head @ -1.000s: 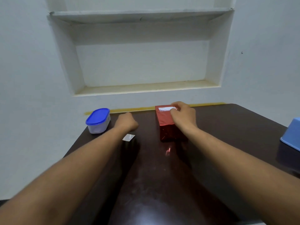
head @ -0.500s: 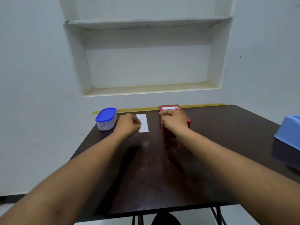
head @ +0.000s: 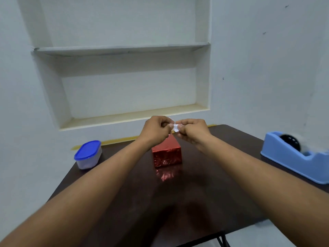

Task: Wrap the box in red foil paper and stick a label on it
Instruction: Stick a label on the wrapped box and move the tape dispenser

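A box wrapped in shiny red foil stands on the dark table near its far middle. Above and just behind it, my left hand and my right hand meet in the air. Both pinch a small white piece of paper between their fingertips. The box's top is mostly hidden behind my hands and left wrist, so I cannot see a label on it.
A white container with a blue lid sits at the table's far left corner. A light blue tape dispenser stands at the right edge. A recessed wall shelf is behind the table.
Both hands left the table and the box and rose together above it. The white paper slip that lay on the table is gone from there; a white piece is now pinched between my hands.
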